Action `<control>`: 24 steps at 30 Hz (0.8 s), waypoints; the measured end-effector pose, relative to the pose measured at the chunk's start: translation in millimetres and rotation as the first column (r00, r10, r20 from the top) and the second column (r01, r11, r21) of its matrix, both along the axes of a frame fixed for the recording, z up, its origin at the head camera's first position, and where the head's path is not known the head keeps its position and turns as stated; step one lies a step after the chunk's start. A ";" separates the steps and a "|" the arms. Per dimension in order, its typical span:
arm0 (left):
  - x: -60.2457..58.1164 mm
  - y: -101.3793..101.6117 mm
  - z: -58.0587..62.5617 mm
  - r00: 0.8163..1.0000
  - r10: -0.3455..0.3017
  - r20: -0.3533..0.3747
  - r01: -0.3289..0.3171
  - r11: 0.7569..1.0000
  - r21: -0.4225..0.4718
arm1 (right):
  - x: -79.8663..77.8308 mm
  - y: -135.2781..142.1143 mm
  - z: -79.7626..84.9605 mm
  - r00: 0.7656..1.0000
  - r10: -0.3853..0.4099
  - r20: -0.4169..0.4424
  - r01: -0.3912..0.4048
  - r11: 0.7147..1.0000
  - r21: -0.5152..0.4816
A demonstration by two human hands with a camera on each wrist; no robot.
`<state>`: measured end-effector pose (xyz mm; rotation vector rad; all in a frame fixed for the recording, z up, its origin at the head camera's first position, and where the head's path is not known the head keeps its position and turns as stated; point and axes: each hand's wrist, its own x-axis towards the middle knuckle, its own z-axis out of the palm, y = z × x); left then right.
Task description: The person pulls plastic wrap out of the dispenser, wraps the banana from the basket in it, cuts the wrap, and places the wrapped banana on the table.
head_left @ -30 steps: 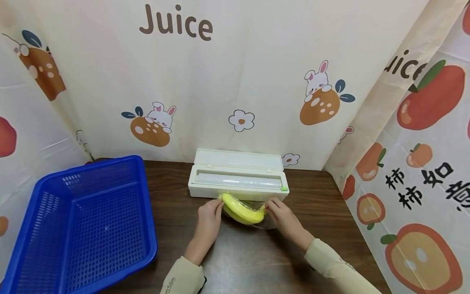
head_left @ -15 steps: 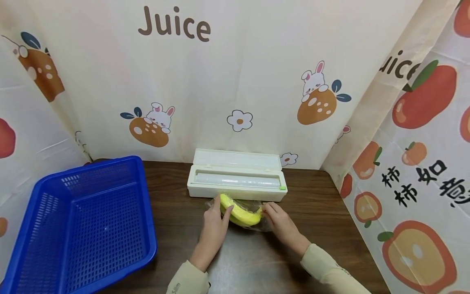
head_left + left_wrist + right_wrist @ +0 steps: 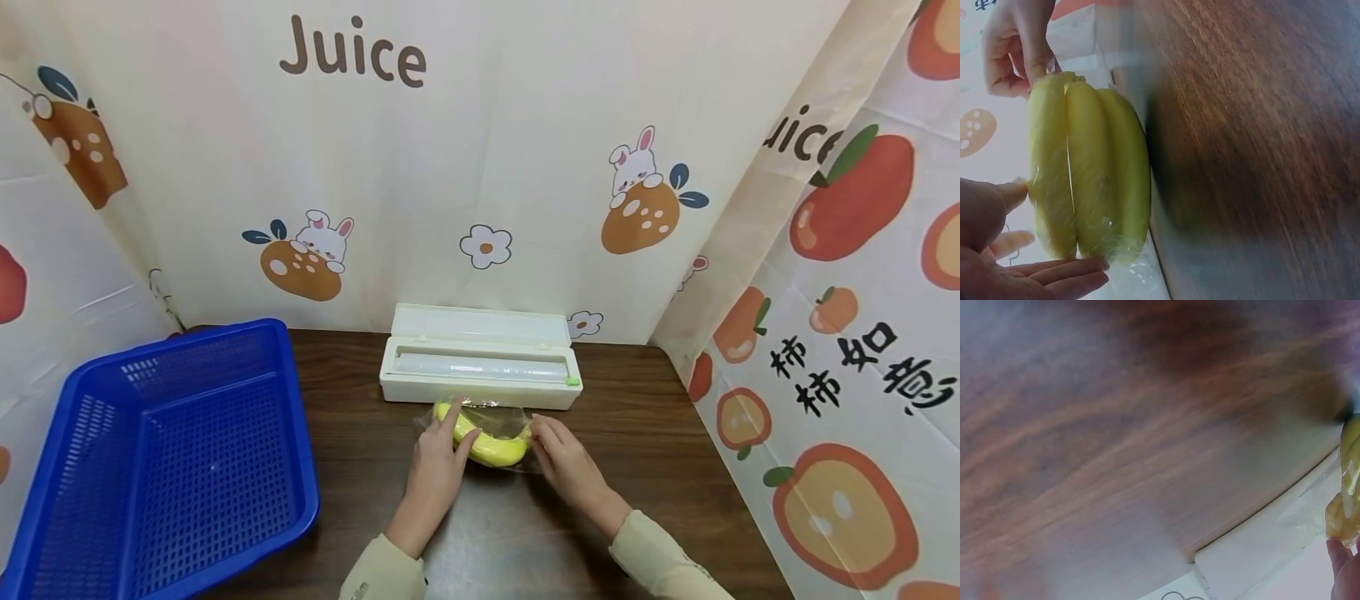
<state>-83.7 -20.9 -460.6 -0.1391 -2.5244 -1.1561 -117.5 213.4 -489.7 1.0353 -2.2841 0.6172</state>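
A bunch of yellow bananas [image 3: 495, 450], wrapped in clear cling film, is held between both hands just in front of the white cling-film box [image 3: 427, 390]. At its left end, my left hand [image 3: 435, 475] grips the tips, thumb on the near side and fingers beyond. My right hand [image 3: 568, 467] pinches the stem end. In the left wrist view the bananas [image 3: 1088, 169] lie side by side, with the film crinkled round the tips. Only their edge shows at the right of the right wrist view.
The box's lid [image 3: 480, 323] stands raised against the curtain behind, and a roll of film [image 3: 480, 365] lies inside. A blue plastic basket [image 3: 306, 467] occupies the left side of the dark wooden table [image 3: 352, 450]. Printed curtains enclose the back and sides.
My left hand has shifted from pinching at the left end to straddling the bananas with thumb and fingers. The bunch has turned slightly and moved a little left; my right hand stays at the stem end.
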 end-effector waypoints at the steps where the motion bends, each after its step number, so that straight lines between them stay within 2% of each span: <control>1: 0.7 -0.7 0.1 1.000 0.001 -0.002 -0.001 1.000 -0.001 | 1.3 -0.3 0.1 1.000 0.006 -0.005 -0.006 1.000 -0.005; 10: 9.5 -5.6 2.8 0.999 0.002 0.046 -0.002 1.000 0.012 | 11.1 -2.1 -0.3 0.995 0.058 -0.081 -0.060 0.998 -0.018; 20: 18.7 -10.9 3.6 0.998 0.015 0.068 -0.015 1.000 -0.006 | 18.4 -5.4 1.7 0.985 0.129 -0.119 -0.134 0.990 -0.036; 24: 20.3 -11.4 3.3 0.996 0.029 0.086 -0.029 1.000 -0.002 | 21.9 -6.3 2.0 0.984 0.133 -0.118 -0.137 0.990 -0.030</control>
